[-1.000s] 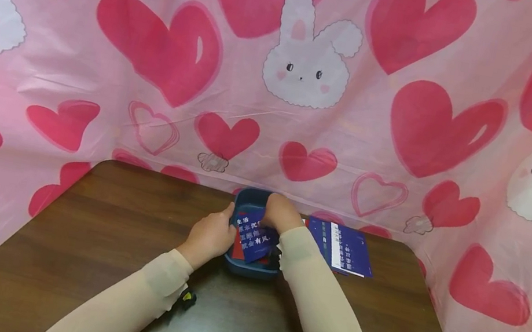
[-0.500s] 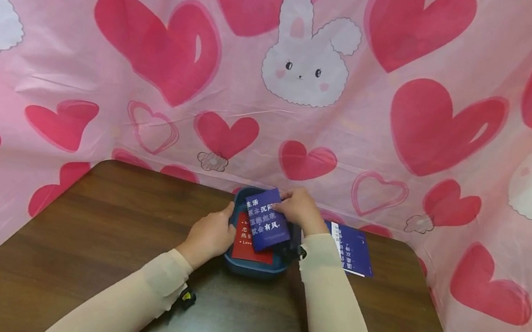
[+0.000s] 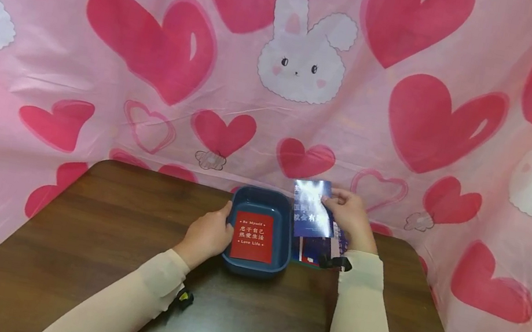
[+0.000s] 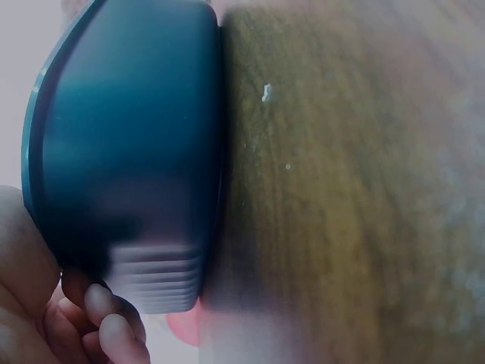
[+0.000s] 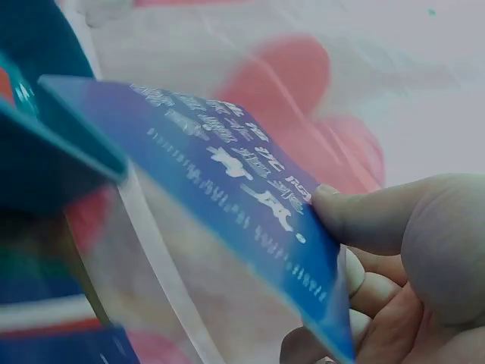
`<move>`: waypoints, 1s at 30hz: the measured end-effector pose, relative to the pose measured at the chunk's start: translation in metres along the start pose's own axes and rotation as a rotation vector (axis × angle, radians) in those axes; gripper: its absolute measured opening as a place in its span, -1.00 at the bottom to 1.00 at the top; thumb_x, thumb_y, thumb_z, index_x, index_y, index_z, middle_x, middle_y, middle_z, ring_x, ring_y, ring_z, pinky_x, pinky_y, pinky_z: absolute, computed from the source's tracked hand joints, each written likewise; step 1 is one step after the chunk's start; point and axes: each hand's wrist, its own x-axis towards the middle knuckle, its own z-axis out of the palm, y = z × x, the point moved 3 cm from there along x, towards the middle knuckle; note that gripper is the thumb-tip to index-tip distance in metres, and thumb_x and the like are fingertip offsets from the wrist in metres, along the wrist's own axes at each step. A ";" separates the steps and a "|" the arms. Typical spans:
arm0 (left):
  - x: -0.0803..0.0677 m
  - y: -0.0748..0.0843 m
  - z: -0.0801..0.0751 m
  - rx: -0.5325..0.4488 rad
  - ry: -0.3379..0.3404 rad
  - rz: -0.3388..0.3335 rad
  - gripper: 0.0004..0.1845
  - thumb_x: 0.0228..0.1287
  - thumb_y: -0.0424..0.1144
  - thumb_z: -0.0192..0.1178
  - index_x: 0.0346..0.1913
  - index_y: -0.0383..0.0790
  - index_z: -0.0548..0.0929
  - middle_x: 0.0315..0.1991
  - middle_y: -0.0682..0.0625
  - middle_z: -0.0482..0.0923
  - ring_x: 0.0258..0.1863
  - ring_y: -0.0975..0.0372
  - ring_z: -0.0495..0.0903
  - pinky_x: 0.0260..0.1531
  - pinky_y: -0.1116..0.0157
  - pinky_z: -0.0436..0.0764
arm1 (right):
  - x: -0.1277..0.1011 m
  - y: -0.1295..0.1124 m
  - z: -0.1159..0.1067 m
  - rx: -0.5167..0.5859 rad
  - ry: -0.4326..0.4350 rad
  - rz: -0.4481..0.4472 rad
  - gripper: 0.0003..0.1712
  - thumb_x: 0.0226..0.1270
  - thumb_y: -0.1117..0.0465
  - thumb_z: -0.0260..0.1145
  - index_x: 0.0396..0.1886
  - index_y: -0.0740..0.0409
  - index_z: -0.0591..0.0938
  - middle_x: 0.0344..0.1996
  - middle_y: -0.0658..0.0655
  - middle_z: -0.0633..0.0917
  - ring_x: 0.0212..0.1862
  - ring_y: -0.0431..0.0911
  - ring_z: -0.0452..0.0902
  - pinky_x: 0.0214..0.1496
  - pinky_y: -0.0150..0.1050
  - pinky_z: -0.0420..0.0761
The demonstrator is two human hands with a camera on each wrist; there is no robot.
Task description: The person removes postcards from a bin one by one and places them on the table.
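Note:
My right hand point(image 3: 351, 218) pinches a blue card point(image 3: 311, 212) with white lettering between thumb and fingers. In the right wrist view the card point(image 5: 227, 189) is tilted, with the thumb on its printed face. It hangs over a pile of cards point(image 3: 317, 251) at the right of a dark blue plastic bin point(image 3: 248, 272). On the bin's left side, my left hand point(image 3: 206, 233) grips the rim, thumb on top and fingers curled below. Inside the bin lies a red card point(image 3: 254, 237) with white lettering. The left wrist view shows the bin's outer wall point(image 4: 136, 136) close up.
The bin and cards stand near the back edge of a brown wooden table point(image 3: 129, 225). A pink curtain point(image 3: 237, 85) with hearts and rabbits surrounds the table at the back and sides.
My right hand has lifted the blue card out of the bin and carried it right, over the pile. The red card in the bin is uncovered. My left hand has stayed on the rim.

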 end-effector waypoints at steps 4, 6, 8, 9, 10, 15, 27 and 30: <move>0.000 -0.002 0.000 -0.007 -0.001 0.006 -0.20 0.63 -0.14 0.24 0.80 -0.24 0.30 -0.10 -0.26 0.82 -0.50 0.07 0.60 -0.49 0.16 0.53 | -0.004 0.013 -0.022 0.015 0.059 0.007 -0.33 0.72 0.06 0.39 0.63 0.30 0.56 0.43 0.47 0.69 0.43 0.25 0.61 0.51 0.14 0.62; -0.001 -0.002 0.000 -0.008 -0.004 0.007 -0.20 0.62 -0.14 0.25 0.80 -0.24 0.30 -0.10 -0.26 0.81 -0.50 0.07 0.60 -0.49 0.16 0.54 | -0.006 0.022 -0.033 0.018 0.083 0.022 -0.33 0.72 0.06 0.39 0.64 0.29 0.56 0.36 0.40 0.72 0.30 0.10 0.64 0.35 -0.05 0.67; -0.001 -0.002 0.000 -0.009 -0.009 0.004 -0.20 0.62 -0.14 0.25 0.80 -0.24 0.29 -0.15 -0.24 0.80 -0.51 0.07 0.59 -0.49 0.16 0.53 | -0.007 0.032 -0.042 0.031 0.095 0.051 -0.32 0.72 0.07 0.39 0.65 0.27 0.55 0.30 0.37 0.74 0.12 -0.04 0.65 0.13 -0.23 0.68; -0.001 -0.002 0.000 -0.009 -0.010 0.001 -0.19 0.62 -0.13 0.25 0.81 -0.24 0.29 -0.17 -0.23 0.79 -0.51 0.07 0.59 -0.49 0.17 0.54 | -0.008 0.038 -0.047 0.035 0.097 0.069 -0.32 0.72 0.07 0.38 0.67 0.26 0.53 0.30 0.36 0.74 0.06 -0.11 0.63 0.04 -0.30 0.67; -0.001 -0.002 0.000 -0.009 -0.009 0.000 -0.19 0.63 -0.13 0.25 0.81 -0.23 0.29 -0.18 -0.22 0.79 -0.52 0.07 0.59 -0.49 0.17 0.53 | -0.010 0.043 -0.051 0.041 0.095 0.092 -0.31 0.73 0.07 0.38 0.69 0.24 0.51 0.31 0.36 0.74 0.00 -0.17 0.63 -0.03 -0.34 0.67; 0.000 0.000 0.000 -0.010 -0.015 -0.002 -0.19 0.63 -0.14 0.25 0.81 -0.24 0.28 -0.25 -0.19 0.75 -0.53 0.06 0.58 -0.50 0.17 0.53 | -0.014 0.070 -0.064 0.111 0.092 0.189 -0.29 0.75 0.13 0.33 0.73 0.26 0.44 0.47 0.50 0.65 -0.17 -0.25 0.68 -0.19 -0.32 0.76; 0.000 -0.001 -0.001 -0.020 -0.014 0.007 -0.20 0.63 -0.15 0.25 0.80 -0.26 0.28 -0.28 -0.17 0.73 -0.55 0.07 0.58 -0.54 0.18 0.52 | -0.011 0.117 -0.064 0.086 0.083 0.347 -0.28 0.76 0.16 0.27 0.77 0.24 0.38 0.52 0.51 0.52 0.12 0.15 0.65 -0.12 -0.19 0.76; 0.000 -0.002 -0.001 -0.022 -0.018 -0.001 -0.20 0.63 -0.15 0.24 0.81 -0.25 0.28 -0.30 -0.17 0.72 -0.56 0.07 0.58 -0.55 0.18 0.52 | -0.011 0.123 -0.062 0.055 0.084 0.351 -0.29 0.73 0.17 0.29 0.73 0.29 0.42 0.46 0.52 0.55 -0.01 0.09 0.68 -0.21 -0.20 0.76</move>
